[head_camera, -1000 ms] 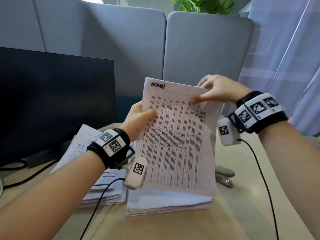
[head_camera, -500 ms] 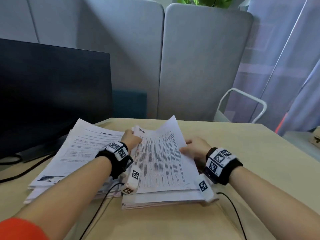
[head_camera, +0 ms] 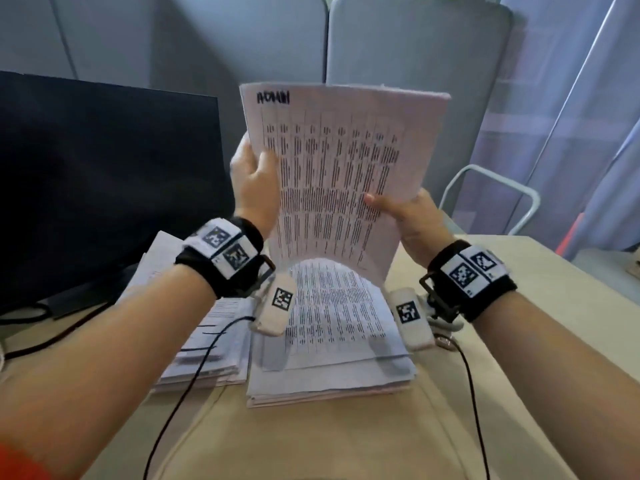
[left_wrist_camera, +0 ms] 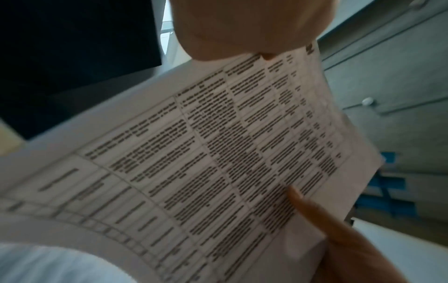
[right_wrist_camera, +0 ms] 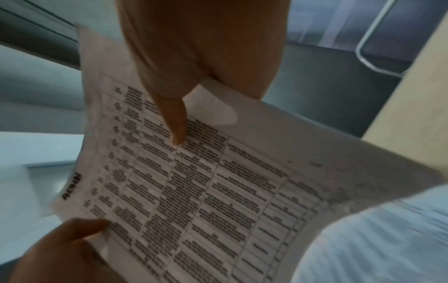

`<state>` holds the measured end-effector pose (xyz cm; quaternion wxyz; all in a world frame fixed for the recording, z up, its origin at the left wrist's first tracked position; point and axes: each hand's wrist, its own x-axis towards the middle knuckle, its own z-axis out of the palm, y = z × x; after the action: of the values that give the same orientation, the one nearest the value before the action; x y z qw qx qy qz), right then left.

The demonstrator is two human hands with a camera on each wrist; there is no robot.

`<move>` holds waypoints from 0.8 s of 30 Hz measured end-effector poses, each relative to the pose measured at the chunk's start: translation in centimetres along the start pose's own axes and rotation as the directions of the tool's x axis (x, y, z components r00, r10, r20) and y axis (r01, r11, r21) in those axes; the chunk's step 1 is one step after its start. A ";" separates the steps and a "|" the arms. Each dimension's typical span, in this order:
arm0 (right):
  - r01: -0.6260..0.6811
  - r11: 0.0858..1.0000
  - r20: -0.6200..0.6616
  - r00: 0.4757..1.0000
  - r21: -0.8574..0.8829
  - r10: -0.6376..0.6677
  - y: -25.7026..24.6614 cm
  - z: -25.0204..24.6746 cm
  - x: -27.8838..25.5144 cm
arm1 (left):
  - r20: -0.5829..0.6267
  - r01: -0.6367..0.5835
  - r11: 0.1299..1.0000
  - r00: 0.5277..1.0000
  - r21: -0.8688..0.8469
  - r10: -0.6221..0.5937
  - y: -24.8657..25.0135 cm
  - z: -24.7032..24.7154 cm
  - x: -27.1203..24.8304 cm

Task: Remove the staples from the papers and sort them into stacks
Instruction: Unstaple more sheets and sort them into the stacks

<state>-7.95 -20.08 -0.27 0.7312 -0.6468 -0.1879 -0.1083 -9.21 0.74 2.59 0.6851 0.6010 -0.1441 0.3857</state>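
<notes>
A stapled packet of printed tables marked "ADMIN" (head_camera: 339,174) stands nearly upright over the desk. My left hand (head_camera: 254,181) grips its left edge, thumb on the front. The packet's right edge is pinched lower down by my right hand (head_camera: 412,216). The packet's bottom curls down onto a thick paper stack (head_camera: 332,382) lying flat below. In the left wrist view the packet (left_wrist_camera: 218,162) fills the frame under my left hand (left_wrist_camera: 242,28). The right wrist view shows my right hand (right_wrist_camera: 206,47) with its thumb on the same packet (right_wrist_camera: 194,191). No staple shows.
A second paper stack (head_camera: 207,341) lies left of the first, in front of a dark monitor (head_camera: 104,174). A grey tool (head_camera: 446,327) is half hidden behind my right wrist. A white chair frame (head_camera: 495,192) stands beyond the desk (head_camera: 346,445). Cables trail from both wrists.
The packet was held up a second ago, then lay on the stack with both hands on it. Now both hands have raised it upright again.
</notes>
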 end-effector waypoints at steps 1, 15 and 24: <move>-0.028 0.999 -0.023 0.999 -0.020 0.027 1.0 -0.2 -0.4 | -0.015 0.016 1.000 1.000 0.026 -0.015 -1.0 0.0 -0.9; -0.190 -0.165 -0.251 0.762 -0.968 0.597 4.5 -7.8 -5.4 | 0.076 0.147 0.903 0.978 0.404 -0.193 -5.7 1.0 -2.1; 0.098 0.994 -0.705 0.701 -0.056 -0.109 -4.8 -7.7 -0.2 | 0.276 0.014 0.883 0.947 0.469 -0.162 -4.1 3.2 -1.5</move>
<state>-9.02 -28.42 3.32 0.7354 -0.5497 0.0712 -0.3899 -6.49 -2.71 -0.55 0.5087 0.8049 -0.1253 0.2788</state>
